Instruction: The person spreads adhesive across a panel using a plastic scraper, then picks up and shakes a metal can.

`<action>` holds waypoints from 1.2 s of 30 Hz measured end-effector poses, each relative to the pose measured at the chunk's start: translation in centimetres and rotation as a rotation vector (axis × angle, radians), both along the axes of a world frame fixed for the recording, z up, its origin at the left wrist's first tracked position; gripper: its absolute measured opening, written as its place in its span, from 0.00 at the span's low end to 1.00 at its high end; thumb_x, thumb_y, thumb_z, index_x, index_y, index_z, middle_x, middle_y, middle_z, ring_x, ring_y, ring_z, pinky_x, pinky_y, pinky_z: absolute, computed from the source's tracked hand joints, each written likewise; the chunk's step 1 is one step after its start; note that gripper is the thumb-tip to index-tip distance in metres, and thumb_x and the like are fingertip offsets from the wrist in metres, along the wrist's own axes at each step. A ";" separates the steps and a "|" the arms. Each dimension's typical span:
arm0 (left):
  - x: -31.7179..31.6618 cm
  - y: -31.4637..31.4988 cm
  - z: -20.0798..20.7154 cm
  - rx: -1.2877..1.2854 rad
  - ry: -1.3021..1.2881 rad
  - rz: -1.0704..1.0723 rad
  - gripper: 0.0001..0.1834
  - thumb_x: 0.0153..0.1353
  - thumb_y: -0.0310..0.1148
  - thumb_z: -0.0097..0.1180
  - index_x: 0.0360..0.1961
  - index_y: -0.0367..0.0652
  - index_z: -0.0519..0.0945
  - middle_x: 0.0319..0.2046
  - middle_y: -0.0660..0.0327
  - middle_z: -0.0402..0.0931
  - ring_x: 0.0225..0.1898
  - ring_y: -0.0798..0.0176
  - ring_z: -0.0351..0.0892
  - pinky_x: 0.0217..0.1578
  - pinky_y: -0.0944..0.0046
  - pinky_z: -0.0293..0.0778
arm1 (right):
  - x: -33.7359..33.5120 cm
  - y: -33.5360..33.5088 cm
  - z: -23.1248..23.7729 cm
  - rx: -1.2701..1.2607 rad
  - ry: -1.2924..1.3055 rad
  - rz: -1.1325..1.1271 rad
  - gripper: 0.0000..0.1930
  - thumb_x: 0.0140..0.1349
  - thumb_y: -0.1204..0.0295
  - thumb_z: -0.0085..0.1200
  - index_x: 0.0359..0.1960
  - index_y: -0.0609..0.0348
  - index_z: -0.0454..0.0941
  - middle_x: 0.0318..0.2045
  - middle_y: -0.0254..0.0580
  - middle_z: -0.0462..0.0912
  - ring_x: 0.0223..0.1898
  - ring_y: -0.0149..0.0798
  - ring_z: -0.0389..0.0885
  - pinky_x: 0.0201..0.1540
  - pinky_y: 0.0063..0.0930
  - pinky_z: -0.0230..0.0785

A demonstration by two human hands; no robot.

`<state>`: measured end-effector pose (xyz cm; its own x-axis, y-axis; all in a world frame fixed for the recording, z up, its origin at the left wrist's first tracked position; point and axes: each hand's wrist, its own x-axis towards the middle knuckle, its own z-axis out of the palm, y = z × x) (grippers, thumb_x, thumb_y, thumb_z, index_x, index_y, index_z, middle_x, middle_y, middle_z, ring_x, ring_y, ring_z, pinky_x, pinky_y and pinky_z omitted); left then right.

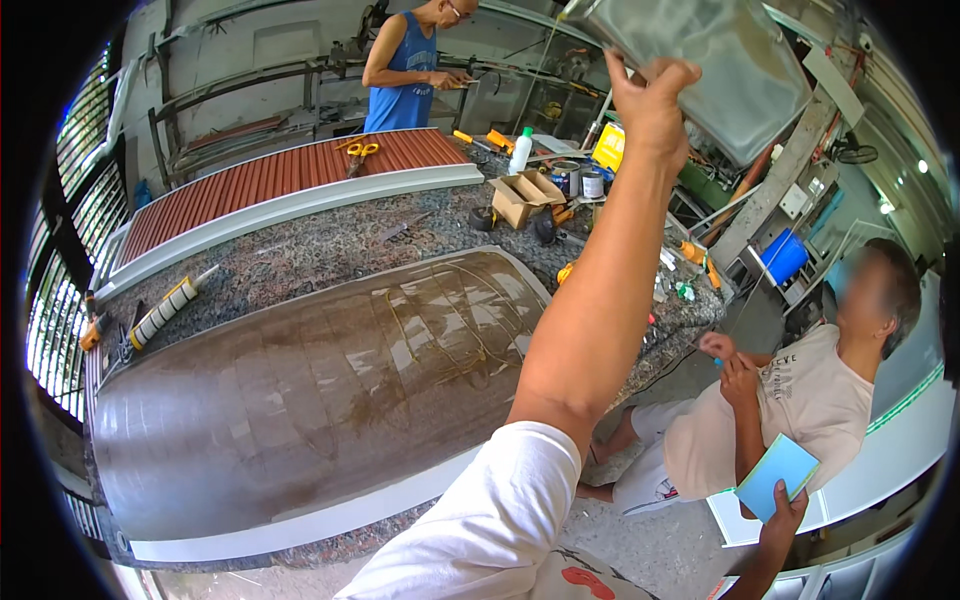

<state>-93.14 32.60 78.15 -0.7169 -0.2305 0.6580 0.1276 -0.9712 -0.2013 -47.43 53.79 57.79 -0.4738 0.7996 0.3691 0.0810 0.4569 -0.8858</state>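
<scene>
My left hand [650, 105] is raised at the top, its arm stretched up over the worktable. Its fingers close on the lower left part of a glossy, see-through greyish panel [735, 75] with rounded corners; the panel's upper end runs out of view. At the lower right my right hand [785, 512] grips a light blue, flat rectangular block [778, 475] with a yellow-green edge. Below my left arm lies a large brownish-grey sheet [300, 390] with a smeared, streaky surface and yellowish strands at its right end.
A carpeted worktable [400, 228] bears a red-brown ribbed panel [290, 185], yellow-handled scissors [358, 155], a caulking gun [165, 312], a cardboard box [525, 198], a white bottle [521, 150] and cans [592, 184]. One person [400, 70] stands beyond; another [800, 400] is close at right.
</scene>
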 end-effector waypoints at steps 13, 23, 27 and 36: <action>1.1 -2.7 -8.9 -0.033 -0.138 0.039 0.20 0.52 0.21 0.58 0.47 0.38 0.70 0.33 0.60 0.75 0.37 0.63 0.73 0.47 0.62 0.68 | 0.0 0.3 0.0 0.010 -0.081 -0.035 0.19 0.66 0.65 0.54 0.51 0.68 0.70 0.39 0.46 0.77 0.40 0.38 0.76 0.50 0.31 0.65; 8.1 -5.6 -34.6 -0.241 -0.625 -0.077 0.03 0.54 0.27 0.61 0.28 0.41 0.79 0.34 0.60 0.76 0.40 0.63 0.71 0.51 0.60 0.65 | -1.4 2.3 0.7 0.018 -0.151 0.110 0.21 0.66 0.64 0.55 0.54 0.66 0.68 0.44 0.45 0.77 0.43 0.38 0.77 0.51 0.30 0.66; 7.9 -5.2 -35.7 -0.215 -0.681 -0.115 0.04 0.52 0.21 0.63 0.28 0.37 0.80 0.31 0.58 0.78 0.36 0.63 0.75 0.48 0.63 0.69 | -2.2 1.4 1.2 0.038 -0.149 0.145 0.22 0.66 0.64 0.55 0.54 0.66 0.68 0.42 0.45 0.77 0.42 0.38 0.77 0.50 0.31 0.66; 2.0 -5.1 -11.6 -0.131 -0.181 -0.018 0.38 0.47 0.12 0.57 0.61 0.44 0.60 0.44 0.53 0.72 0.41 0.57 0.75 0.48 0.58 0.71 | -0.8 2.3 0.2 0.065 -0.070 0.056 0.22 0.66 0.63 0.54 0.55 0.65 0.68 0.41 0.46 0.77 0.41 0.39 0.77 0.49 0.32 0.66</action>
<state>-91.11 27.48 66.59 -0.8291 -0.1380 0.5418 0.1328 -0.9899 -0.0489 -48.24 56.04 57.98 -0.5430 0.7468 0.3839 0.1144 0.5187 -0.8472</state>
